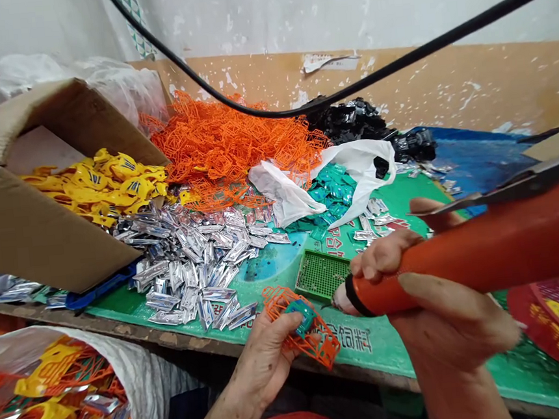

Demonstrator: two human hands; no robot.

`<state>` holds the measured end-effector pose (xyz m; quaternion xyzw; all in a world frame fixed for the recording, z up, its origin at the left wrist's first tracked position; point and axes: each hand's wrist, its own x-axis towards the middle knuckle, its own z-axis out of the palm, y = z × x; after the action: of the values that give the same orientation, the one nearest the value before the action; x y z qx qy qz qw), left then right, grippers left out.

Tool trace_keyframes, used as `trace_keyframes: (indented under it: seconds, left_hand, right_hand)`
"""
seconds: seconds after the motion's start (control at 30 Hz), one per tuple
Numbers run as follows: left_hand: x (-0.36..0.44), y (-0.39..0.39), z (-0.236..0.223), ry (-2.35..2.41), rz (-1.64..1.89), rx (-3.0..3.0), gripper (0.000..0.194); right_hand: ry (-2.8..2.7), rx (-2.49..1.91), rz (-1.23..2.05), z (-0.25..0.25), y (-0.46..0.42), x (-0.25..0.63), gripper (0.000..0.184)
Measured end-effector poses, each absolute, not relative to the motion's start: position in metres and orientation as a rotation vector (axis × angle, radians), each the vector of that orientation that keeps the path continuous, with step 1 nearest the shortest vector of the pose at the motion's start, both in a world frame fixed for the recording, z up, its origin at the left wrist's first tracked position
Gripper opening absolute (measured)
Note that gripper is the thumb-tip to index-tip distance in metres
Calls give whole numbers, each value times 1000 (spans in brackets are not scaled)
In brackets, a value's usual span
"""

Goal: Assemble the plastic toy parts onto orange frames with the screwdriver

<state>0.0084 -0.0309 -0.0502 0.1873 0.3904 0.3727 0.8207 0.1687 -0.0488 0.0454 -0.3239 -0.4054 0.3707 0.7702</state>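
My left hand (262,356) grips an orange plastic frame (327,347) at the table's front edge, its thumb pressing on a teal plastic piece (304,317) set in the frame. Wrapped around a red-orange electric screwdriver (479,258) is my right hand (453,325). The tool lies nearly level, its pale nose pointing left, close to a green gridded tray (311,295) with tiny pieces in it. The bit's end is too small to make out. The screwdriver and the frame are apart.
Silvery parts (187,276) lie heaped left of centre. Behind are an orange frame pile (234,142), a bag (285,192) of teal pieces and black parts (350,118). A carton (40,224) holds yellow parts; a sack (143,384) stands front left, a red basket (528,318) right. A black cable (271,114) hangs across.
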Motion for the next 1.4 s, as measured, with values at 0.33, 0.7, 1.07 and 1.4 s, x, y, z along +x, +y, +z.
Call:
trace_keyframes:
  seconds: [0.33, 0.7, 1.07, 1.4]
  left_hand:
    - [11, -31, -44, 844, 770, 421, 31]
    - [11, -31, -44, 854, 755, 444, 32]
    - [12, -32, -45, 842, 781, 417, 33]
    - [12, -34, -48, 879, 797, 427, 31]
  right_hand:
    - [-874, -750, 813, 41, -53, 160, 52]
    - [-897, -749, 815, 33, -53, 158, 47]
    - [-906, -747, 818, 31, -55, 157, 46]
    - [-883, -705, 884, 22, -54, 154, 47]
